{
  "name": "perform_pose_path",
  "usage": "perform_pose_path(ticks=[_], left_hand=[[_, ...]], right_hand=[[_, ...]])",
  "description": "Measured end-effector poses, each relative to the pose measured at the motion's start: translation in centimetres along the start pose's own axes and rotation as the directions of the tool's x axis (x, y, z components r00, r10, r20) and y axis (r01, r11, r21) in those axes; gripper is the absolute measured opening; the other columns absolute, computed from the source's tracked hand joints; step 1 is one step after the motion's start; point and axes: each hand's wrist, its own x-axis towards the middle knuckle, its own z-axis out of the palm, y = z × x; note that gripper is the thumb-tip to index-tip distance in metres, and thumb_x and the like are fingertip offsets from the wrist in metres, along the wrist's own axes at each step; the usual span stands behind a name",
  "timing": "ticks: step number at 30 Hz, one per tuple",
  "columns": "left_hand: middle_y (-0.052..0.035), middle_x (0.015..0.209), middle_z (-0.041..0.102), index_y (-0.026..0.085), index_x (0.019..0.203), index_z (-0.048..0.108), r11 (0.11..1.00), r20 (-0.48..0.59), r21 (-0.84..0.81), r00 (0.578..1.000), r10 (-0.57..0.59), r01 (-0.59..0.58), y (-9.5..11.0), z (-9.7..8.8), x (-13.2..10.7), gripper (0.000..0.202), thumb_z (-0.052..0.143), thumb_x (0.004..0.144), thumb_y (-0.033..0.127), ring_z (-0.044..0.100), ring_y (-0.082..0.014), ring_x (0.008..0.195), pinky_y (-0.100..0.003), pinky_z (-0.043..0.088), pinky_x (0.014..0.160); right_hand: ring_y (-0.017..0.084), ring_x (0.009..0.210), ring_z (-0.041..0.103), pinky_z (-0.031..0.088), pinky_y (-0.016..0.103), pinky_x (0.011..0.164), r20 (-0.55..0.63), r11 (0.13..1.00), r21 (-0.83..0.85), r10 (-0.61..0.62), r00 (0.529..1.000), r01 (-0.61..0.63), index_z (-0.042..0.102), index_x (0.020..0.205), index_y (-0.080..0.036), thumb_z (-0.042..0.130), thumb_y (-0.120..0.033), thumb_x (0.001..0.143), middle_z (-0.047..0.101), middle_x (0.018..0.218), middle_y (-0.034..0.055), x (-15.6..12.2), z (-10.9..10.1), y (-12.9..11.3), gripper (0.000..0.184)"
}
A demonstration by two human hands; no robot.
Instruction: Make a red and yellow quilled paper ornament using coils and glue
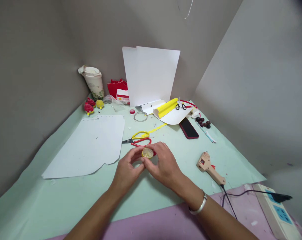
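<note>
Between the fingertips of both hands is a small round yellow-rimmed piece (147, 153), its pale hollow side facing me. My left hand (129, 166) grips it from the left, and my right hand (164, 162) pinches it from the right, thumbs close together in front. A bit of red shows at its right edge, partly hidden by my right fingers. Just beyond my hands lie scissors (140, 135) with one yellow and one red handle. A thin yellow strip (158, 127) runs from near the scissors toward the back.
A white sheet (90, 143) lies on the left. A glue gun (211, 168) rests on the right, its cord leading to a power strip (276, 206). Farther back are a phone (189, 128), a yellow roll (167, 108), a wire coil (140, 116), red-and-yellow pieces (88, 108) and a lidded cup (93, 81).
</note>
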Motion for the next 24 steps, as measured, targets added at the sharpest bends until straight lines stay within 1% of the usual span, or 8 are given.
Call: perform_pose_path(ticks=[3,5,9,13,16,20,24], left_hand=[[-0.0076,0.119,0.070,0.022,0.112,0.064,0.999,0.001,0.028,1.000,-0.023,0.023,-0.2,-0.1,0.1,0.034,0.068,0.079,0.029,0.067,-0.0233,0.105,-0.041,0.053,0.097],[-0.0086,0.118,0.070,0.021,0.112,0.064,0.998,0.002,0.015,0.999,-0.054,0.054,-0.2,-0.1,0.2,0.035,0.069,0.080,0.034,0.068,-0.0238,0.103,-0.041,0.053,0.096],[-0.0102,0.119,0.070,0.020,0.118,0.060,0.989,0.060,-0.088,0.992,-0.112,0.117,-0.1,-0.3,0.3,0.044,0.070,0.080,0.040,0.069,-0.0245,0.103,-0.042,0.054,0.094],[-0.0108,0.113,0.071,0.018,0.120,0.058,0.975,0.129,-0.171,0.984,-0.123,0.144,-0.1,-0.4,0.2,0.046,0.070,0.081,0.040,0.069,-0.0249,0.103,-0.043,0.055,0.093],[-0.0106,0.109,0.072,0.018,0.120,0.058,0.968,0.139,-0.197,0.982,-0.130,0.156,-0.1,-0.3,0.2,0.050,0.073,0.078,0.039,0.069,-0.0259,0.103,-0.043,0.056,0.091],[-0.0093,0.105,0.073,0.017,0.117,0.060,0.968,0.100,-0.182,0.982,-0.159,0.175,0.0,-0.2,0.3,0.051,0.076,0.074,0.040,0.070,-0.0249,0.098,-0.041,0.057,0.087],[-0.0087,0.109,0.073,0.018,0.116,0.061,0.968,0.097,-0.175,0.981,-0.165,0.180,0.3,-0.1,0.3,0.047,0.074,0.076,0.039,0.071,-0.0229,0.096,-0.039,0.056,0.088]], right_hand=[[0.024,0.090,0.056,0.049,0.040,0.082,0.045,0.999,0.022,0.022,0.999,-0.023,0.064,0.109,-0.018,0.068,-0.026,0.082,0.063,0.094,0.0083,0.1,-0.1,0.3,0.029],[0.023,0.090,0.057,0.049,0.040,0.082,0.090,0.996,0.062,0.064,0.994,-0.070,0.064,0.113,-0.017,0.066,-0.028,0.084,0.063,0.095,0.0082,0.2,-0.5,0.5,0.031],[0.020,0.093,0.062,0.050,0.038,0.086,0.174,0.951,0.213,0.190,0.966,-0.226,0.064,0.119,-0.018,0.058,-0.028,0.090,0.066,0.102,0.0085,0.8,-1.2,1.0,0.032],[0.020,0.096,0.065,0.051,0.036,0.087,0.237,0.887,0.326,0.258,0.937,-0.327,0.067,0.115,-0.020,0.058,-0.030,0.090,0.069,0.107,0.0074,1.1,-1.5,1.4,0.029],[0.020,0.094,0.066,0.052,0.035,0.084,0.246,0.860,0.363,0.282,0.927,-0.359,0.069,0.110,-0.021,0.059,-0.032,0.089,0.072,0.104,0.0064,1.2,-1.5,1.4,0.026],[0.020,0.093,0.067,0.053,0.034,0.082,0.276,0.833,0.391,0.299,0.914,-0.391,0.069,0.110,-0.020,0.061,-0.032,0.087,0.073,0.103,0.0062,1.1,-1.3,1.3,0.027],[0.019,0.090,0.066,0.052,0.034,0.080,0.285,0.863,0.340,0.286,0.915,-0.375,0.070,0.112,-0.021,0.061,-0.032,0.088,0.071,0.102,0.0059,1.0,-1.3,1.3,0.028]])
